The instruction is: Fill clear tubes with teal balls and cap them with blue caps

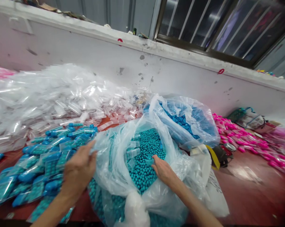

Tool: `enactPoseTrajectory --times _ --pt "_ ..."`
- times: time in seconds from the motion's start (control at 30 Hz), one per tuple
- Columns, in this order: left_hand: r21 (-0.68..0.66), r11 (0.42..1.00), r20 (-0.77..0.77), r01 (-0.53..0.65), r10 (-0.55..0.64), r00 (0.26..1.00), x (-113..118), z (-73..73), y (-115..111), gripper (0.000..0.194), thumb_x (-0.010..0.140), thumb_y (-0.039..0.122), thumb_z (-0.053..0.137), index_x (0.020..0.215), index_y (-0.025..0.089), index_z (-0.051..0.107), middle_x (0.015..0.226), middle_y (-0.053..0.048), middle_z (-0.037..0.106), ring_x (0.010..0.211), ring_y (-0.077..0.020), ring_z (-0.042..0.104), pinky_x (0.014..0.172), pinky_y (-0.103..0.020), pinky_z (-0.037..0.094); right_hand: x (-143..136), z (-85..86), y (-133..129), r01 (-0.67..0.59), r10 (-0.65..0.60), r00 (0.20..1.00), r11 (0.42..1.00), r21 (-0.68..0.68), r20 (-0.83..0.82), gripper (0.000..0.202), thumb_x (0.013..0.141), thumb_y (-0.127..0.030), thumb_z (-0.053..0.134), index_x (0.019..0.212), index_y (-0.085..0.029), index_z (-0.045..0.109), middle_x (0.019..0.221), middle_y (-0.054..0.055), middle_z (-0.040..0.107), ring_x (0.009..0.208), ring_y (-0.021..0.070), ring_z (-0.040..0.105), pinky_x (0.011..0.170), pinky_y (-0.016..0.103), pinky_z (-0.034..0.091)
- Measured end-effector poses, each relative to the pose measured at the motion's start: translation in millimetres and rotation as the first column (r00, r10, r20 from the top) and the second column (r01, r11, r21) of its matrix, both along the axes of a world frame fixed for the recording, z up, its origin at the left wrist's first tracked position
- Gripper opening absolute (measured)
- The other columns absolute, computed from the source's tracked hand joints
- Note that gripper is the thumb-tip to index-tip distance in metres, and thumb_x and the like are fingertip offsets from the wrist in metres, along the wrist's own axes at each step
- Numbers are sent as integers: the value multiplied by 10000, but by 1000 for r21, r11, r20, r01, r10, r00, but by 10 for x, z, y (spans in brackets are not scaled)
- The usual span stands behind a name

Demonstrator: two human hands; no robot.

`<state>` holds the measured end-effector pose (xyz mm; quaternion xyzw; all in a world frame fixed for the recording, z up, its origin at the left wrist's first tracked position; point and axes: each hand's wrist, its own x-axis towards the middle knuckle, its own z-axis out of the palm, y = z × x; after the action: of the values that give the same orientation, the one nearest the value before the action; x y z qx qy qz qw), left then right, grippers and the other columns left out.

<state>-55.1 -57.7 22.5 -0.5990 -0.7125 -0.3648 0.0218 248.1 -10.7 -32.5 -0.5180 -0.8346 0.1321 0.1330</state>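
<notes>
A large clear plastic bag (pixel 120 170) full of small round teal beads (pixel 144 157) stands open in front of me, its rim rolled back. My right hand (pixel 164 170) reaches into the mouth of the bag, fingers pinched at a small clear piece of plastic (pixel 149 161) over the beads. Several clear sleeves (pixel 133 153) lie on the beads. My left hand (pixel 78 170) is blurred, beside the bag's left rim; its fingertips are partly hidden, and whether it grips anything does not show. Left of it are piled clear packets (pixel 50 162) with teal beads and bright blue parts.
Behind the beads sits a clear bag of blue pieces (pixel 180 121). Empty clear packets (pixel 62 94) are heaped against the wall at the left. Bright pink pieces (pixel 246 138) spread across the red table (pixel 248 189) at the right, near a dark item with a yellow strip (pixel 213 157).
</notes>
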Motion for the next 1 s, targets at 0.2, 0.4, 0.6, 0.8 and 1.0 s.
enactPoseTrajectory --times 0.2,0.4,0.6,0.8,1.0 --pt "-162 782 549 601 -435 714 1122 -283 97 482 714 235 526 1193 191 505 1133 -115 580 1024 -260 530 865 -352 389 -197 191 16 -246 -43 858 840 -484 -511 194 759 -124 451 936 -189 500 674 -48 553 542 98 518 517 205 433" --pt "-378 630 508 679 -472 721 1300 -532 242 264 744 185 421 954 174 580 712 -31 619 719 -182 562 657 -262 364 21 189 322 -218 59 962 755 -618 -267 215 764 -152 493 961 -163 579 746 -13 619 662 124 581 569 206 467" --pt "-587 639 310 497 -390 867 1262 -592 279 202 714 176 405 848 147 553 703 -42 602 698 -180 547 610 -256 323 171 71 937 204 -190 977 967 -155 96 310 815 -84 398 1109 -75 499 1177 180 498 1096 232 455 926 341 332" --pt "-596 646 326 477 -349 879 1228 -691 329 213 712 186 399 853 146 554 736 -57 613 736 -201 559 622 -266 329 269 -57 1237 391 -366 915 907 -153 172 386 834 -159 412 1194 -21 427 1173 218 514 1123 255 460 923 321 331" --pt "-560 627 532 542 -229 815 1236 -757 387 149 674 148 423 749 177 549 485 36 500 546 -160 530 531 -234 317 92 -76 922 344 -324 936 922 -178 136 463 808 -179 451 1242 -21 421 1217 202 512 1138 234 467 945 302 332"
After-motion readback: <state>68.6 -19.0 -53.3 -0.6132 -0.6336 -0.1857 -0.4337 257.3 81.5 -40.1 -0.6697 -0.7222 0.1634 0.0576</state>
